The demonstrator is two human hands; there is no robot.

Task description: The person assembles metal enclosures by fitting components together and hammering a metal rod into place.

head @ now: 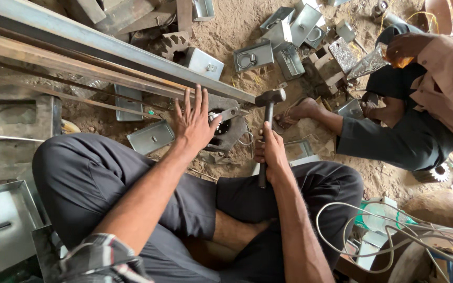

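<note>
My right hand (271, 152) grips the handle of a hammer (268, 99), whose steel head is raised above the sandy ground. My left hand (193, 121) is spread flat, fingers apart, pressing on a small grey metal part (228, 113) that lies on a dark round metal block (230, 131). The hammer head hangs just right of that part. My legs in dark trousers are crossed under both arms.
Long steel bars (106, 52) run diagonally at the upper left. Several grey sheet-metal boxes (254, 55) lie scattered on the sand. Another person (425, 99) sits at the right, holding a clear piece. White cables (363, 230) coil at the lower right.
</note>
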